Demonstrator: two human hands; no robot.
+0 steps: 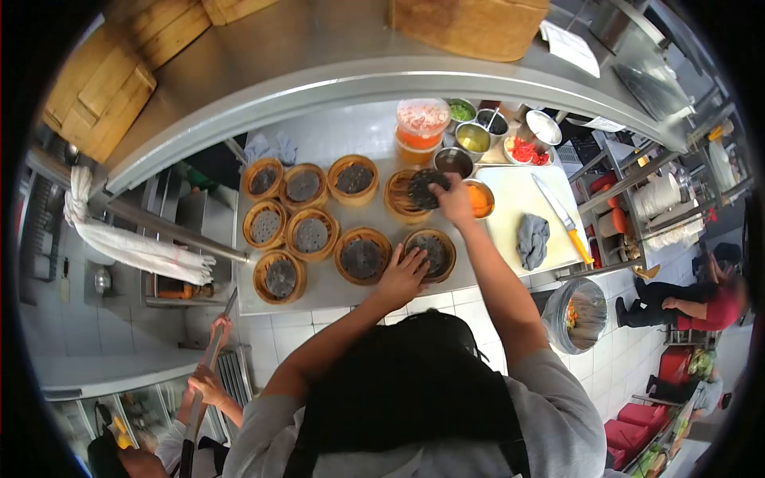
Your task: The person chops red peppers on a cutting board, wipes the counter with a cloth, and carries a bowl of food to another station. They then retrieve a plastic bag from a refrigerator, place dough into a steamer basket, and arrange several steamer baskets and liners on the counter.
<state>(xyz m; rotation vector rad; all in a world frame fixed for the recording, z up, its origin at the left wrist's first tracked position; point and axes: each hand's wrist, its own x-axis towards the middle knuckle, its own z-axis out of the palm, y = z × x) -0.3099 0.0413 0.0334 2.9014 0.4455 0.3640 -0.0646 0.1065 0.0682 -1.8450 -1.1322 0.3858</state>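
My right hand (455,201) pinches a dark round perforated steamer liner (427,189) by its edge. The liner is over the right part of a bamboo steamer basket (394,195) whose slatted bottom shows. My left hand (402,275) has its fingers spread on the left edge of another bamboo basket (453,261), which holds a dark liner (435,250). Just left of that hand stands a basket with a liner (362,259) inside. More baskets with dark liners (311,236) are grouped at the left of the steel table (319,296).
A white cutting board (510,185) carries a knife (562,211) and a grey cloth (532,240). Behind are tubs (422,131) and bowls of ingredients (473,139). A steel shelf (319,89) spans overhead. A lined bin (575,315) stands right. A co-worker holds a long pole (209,358) at lower left.
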